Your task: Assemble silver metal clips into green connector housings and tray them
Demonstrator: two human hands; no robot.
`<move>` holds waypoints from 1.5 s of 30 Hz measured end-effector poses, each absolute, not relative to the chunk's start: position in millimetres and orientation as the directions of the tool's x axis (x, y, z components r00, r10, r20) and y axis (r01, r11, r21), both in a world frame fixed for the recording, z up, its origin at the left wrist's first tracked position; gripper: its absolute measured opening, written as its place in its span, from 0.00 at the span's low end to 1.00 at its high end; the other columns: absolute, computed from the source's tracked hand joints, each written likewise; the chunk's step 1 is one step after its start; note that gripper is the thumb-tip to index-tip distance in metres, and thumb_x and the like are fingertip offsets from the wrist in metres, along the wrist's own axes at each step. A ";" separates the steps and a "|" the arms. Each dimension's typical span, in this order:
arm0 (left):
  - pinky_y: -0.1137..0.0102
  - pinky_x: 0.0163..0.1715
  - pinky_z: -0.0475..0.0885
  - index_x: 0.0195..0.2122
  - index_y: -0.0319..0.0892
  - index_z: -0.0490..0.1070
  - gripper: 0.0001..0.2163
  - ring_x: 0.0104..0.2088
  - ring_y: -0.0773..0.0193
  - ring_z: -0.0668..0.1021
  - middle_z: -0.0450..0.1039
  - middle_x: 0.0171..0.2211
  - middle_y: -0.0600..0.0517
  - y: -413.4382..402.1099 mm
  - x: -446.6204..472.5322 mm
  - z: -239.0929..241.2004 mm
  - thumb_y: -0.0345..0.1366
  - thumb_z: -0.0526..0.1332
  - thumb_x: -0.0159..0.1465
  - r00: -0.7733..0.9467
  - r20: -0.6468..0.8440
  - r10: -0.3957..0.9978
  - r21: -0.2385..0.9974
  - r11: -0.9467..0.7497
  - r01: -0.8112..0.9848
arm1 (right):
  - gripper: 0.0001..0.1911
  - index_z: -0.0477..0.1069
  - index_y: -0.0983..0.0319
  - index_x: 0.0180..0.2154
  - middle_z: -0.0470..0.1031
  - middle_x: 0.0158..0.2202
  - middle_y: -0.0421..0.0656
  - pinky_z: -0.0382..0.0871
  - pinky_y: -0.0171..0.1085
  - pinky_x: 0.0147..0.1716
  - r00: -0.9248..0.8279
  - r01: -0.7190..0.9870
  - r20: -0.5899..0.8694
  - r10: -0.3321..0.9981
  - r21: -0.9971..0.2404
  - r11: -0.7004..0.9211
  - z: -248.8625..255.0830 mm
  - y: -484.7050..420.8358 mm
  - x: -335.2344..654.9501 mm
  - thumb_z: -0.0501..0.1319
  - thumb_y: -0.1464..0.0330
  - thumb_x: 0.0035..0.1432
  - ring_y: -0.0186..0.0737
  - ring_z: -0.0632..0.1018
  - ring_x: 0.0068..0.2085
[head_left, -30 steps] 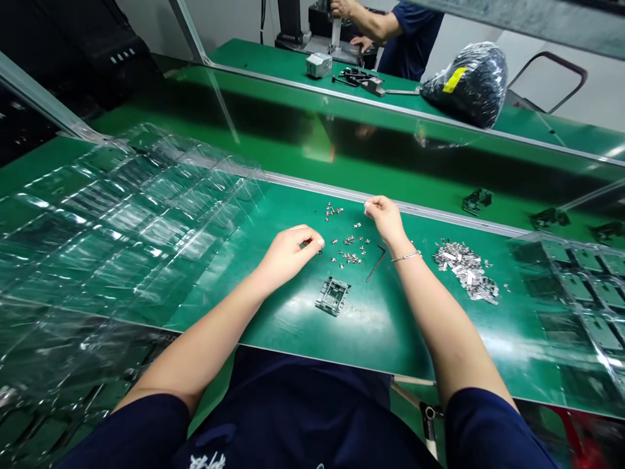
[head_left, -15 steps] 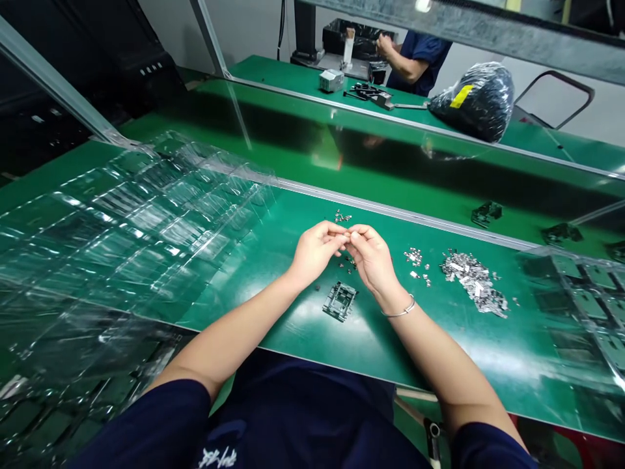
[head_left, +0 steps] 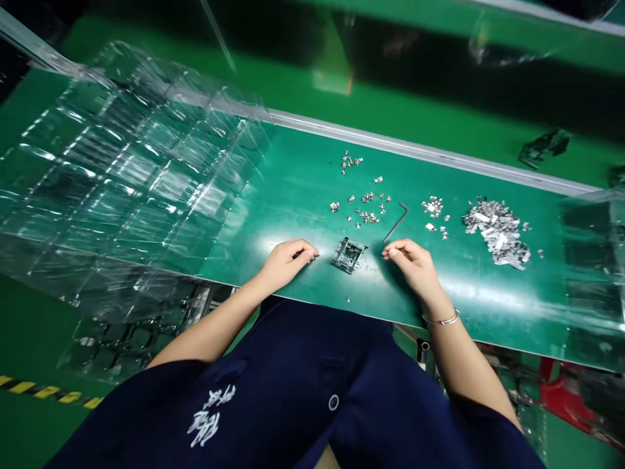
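A small grey metal frame part [head_left: 347, 254] lies on the green mat [head_left: 303, 189] near its front edge. My left hand [head_left: 286, 260] rests on the mat just left of it, fingers curled together with the tips pointing at the part. My right hand [head_left: 413, 264] rests just right of it, fingers also curled and pinched; what either hand holds, if anything, is too small to make out. Neither hand touches the frame part. Small silver bits [head_left: 366, 207] are scattered behind the part, with a bent hex key [head_left: 396, 221] beside them.
A pile of silver metal clips [head_left: 498, 231] lies to the right, a smaller cluster [head_left: 433, 210] left of it. Clear plastic blister trays [head_left: 122, 176] cover the left side. More trays [head_left: 593, 260] sit at the right edge. A metal rail [head_left: 415, 151] borders the mat's far side.
My hands, pinched together above the mat half a second ago, have parted and dropped to the mat on either side of the frame part. The view has tilted downward.
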State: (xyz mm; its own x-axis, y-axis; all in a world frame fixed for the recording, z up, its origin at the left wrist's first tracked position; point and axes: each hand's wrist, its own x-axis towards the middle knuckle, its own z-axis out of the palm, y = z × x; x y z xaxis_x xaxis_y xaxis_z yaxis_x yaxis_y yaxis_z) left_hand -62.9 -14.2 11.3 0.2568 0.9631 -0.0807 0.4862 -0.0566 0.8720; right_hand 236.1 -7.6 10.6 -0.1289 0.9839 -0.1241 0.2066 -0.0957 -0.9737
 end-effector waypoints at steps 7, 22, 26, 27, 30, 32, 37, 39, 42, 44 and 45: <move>0.71 0.33 0.69 0.32 0.42 0.74 0.09 0.32 0.65 0.76 0.76 0.30 0.52 -7.3 -60.0 11.5 0.37 0.55 0.64 0.338 -0.066 0.939 0.833 -0.134 0.536 | 0.08 0.72 0.60 0.39 0.74 0.36 0.44 0.69 0.37 0.37 -0.522 0.428 -0.095 0.848 -0.889 0.163 23.2 -38.5 230.8 0.56 0.65 0.65 0.38 0.75 0.37; 0.73 0.28 0.72 0.39 0.44 0.70 0.04 0.29 0.68 0.76 0.74 0.31 0.52 -28.9 -20.4 59.7 0.36 0.59 0.63 0.503 0.284 0.816 0.875 -0.435 0.212 | 0.11 0.69 0.59 0.31 0.72 0.28 0.40 0.69 0.36 0.30 -0.339 0.032 -0.011 0.941 -0.999 0.000 50.3 -38.2 181.8 0.65 0.59 0.57 0.36 0.74 0.30; 0.73 0.26 0.71 0.34 0.43 0.70 0.04 0.28 0.67 0.76 0.73 0.28 0.52 -27.2 -10.0 61.7 0.36 0.59 0.63 0.509 0.279 0.814 0.878 -0.431 0.207 | 0.19 0.67 0.60 0.29 0.69 0.23 0.36 0.70 0.33 0.23 -0.418 -0.232 -0.243 0.875 -0.903 -0.362 48.3 -41.4 165.8 0.70 0.55 0.47 0.33 0.73 0.23; 0.72 0.26 0.71 0.33 0.43 0.70 0.04 0.28 0.67 0.76 0.73 0.29 0.52 -27.2 -9.7 61.4 0.36 0.59 0.63 0.506 0.265 0.821 0.880 -0.420 0.220 | 0.20 0.67 0.60 0.28 0.69 0.23 0.35 0.70 0.33 0.22 -0.431 -0.265 -0.277 0.859 -0.871 -0.414 45.9 -43.4 164.4 0.71 0.55 0.46 0.33 0.73 0.22; 0.72 0.27 0.71 0.32 0.43 0.71 0.05 0.28 0.66 0.76 0.74 0.30 0.51 -29.4 -10.7 60.0 0.35 0.58 0.64 0.513 0.258 0.819 0.879 -0.419 0.227 | 0.18 0.67 0.60 0.29 0.69 0.23 0.35 0.73 0.33 0.24 -0.447 -0.287 -0.315 0.837 -0.836 -0.468 42.9 -50.5 165.4 0.71 0.56 0.47 0.32 0.73 0.23; 0.72 0.28 0.71 0.32 0.43 0.71 0.05 0.29 0.66 0.76 0.73 0.29 0.51 -31.2 -11.9 58.9 0.34 0.58 0.64 0.521 0.278 0.807 0.875 -0.436 0.209 | 0.15 0.68 0.60 0.30 0.70 0.24 0.36 0.73 0.34 0.27 -0.438 -0.244 -0.290 0.851 -0.873 -0.423 46.4 -54.1 167.7 0.69 0.58 0.50 0.33 0.74 0.25; 0.70 0.32 0.73 0.36 0.44 0.71 0.04 0.31 0.65 0.77 0.74 0.30 0.51 -23.0 -20.2 51.1 0.36 0.58 0.64 0.570 0.307 0.762 0.882 -0.454 0.131 | 0.09 0.69 0.60 0.31 0.70 0.25 0.39 0.67 0.34 0.28 -0.417 0.060 -0.155 0.895 -0.988 -0.144 60.0 -49.9 177.7 0.61 0.61 0.59 0.34 0.72 0.27; 0.63 0.42 0.73 0.45 0.45 0.69 0.12 0.41 0.59 0.77 0.75 0.39 0.46 -11.6 -25.1 44.8 0.40 0.61 0.62 0.530 0.299 0.793 0.867 -0.458 0.197 | 0.07 0.68 0.59 0.32 0.71 0.28 0.39 0.67 0.35 0.31 -0.371 0.199 -0.068 0.926 -0.980 0.008 61.0 -42.5 184.4 0.59 0.64 0.61 0.36 0.72 0.30; 0.51 0.58 0.62 0.61 0.46 0.54 0.35 0.62 0.47 0.62 0.59 0.60 0.40 6.9 -26.4 33.6 0.40 0.67 0.54 0.548 0.124 0.827 0.826 -0.392 0.405 | 0.05 0.67 0.58 0.33 0.71 0.31 0.41 0.67 0.38 0.36 -0.244 0.313 0.052 0.968 -0.941 0.130 57.0 -29.8 193.0 0.57 0.66 0.62 0.38 0.73 0.34; 0.48 0.61 0.56 0.64 0.46 0.49 0.39 0.64 0.45 0.57 0.55 0.63 0.42 13.6 -21.4 26.8 0.37 0.67 0.53 0.608 -0.034 0.793 0.803 -0.340 0.489 | 0.04 0.67 0.58 0.33 0.71 0.36 0.43 0.68 0.41 0.40 -0.195 0.358 0.117 0.974 -0.916 0.181 52.3 -23.1 193.8 0.57 0.67 0.62 0.41 0.73 0.39; 0.48 0.60 0.57 0.63 0.46 0.51 0.37 0.63 0.46 0.59 0.57 0.62 0.42 14.3 -17.8 24.1 0.36 0.66 0.53 0.619 -0.074 0.782 0.802 -0.321 0.503 | 0.04 0.67 0.58 0.33 0.71 0.39 0.44 0.67 0.43 0.43 -0.190 0.393 0.154 0.970 -0.893 0.219 49.8 -20.9 192.3 0.57 0.68 0.61 0.43 0.73 0.42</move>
